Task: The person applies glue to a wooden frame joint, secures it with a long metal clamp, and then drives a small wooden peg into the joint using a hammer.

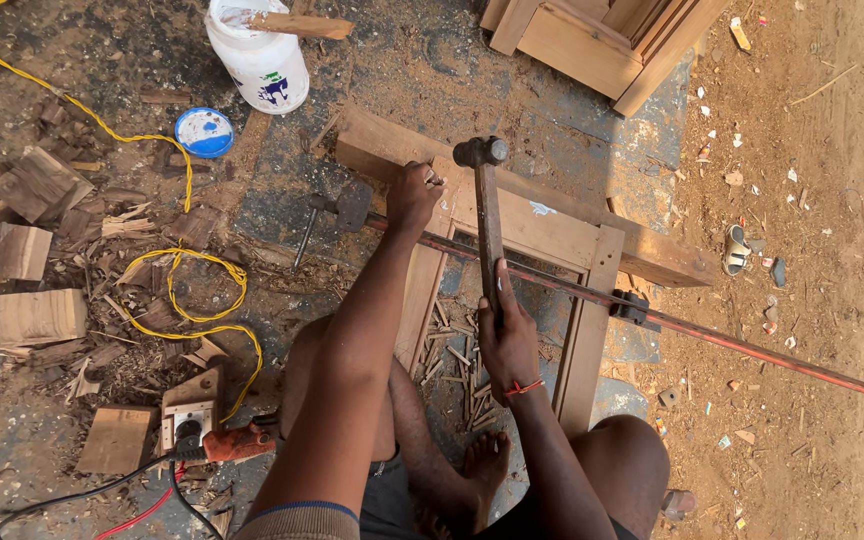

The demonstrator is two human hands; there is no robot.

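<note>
Pinching a small nail or peg against the wooden frame (512, 225), too small to tell which, the left hand (414, 195) steadies it; the right hand (508, 340) grips the hammer (487, 215) low on its stiff handle, head-heavy above the bar clamp (592, 290).

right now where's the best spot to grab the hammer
Take the hammer low on its wooden handle, coming from the near end, where the right hand already wraps it. The handle is long and straight; the metal head points away over the wooden frame, beside the left hand.
</note>
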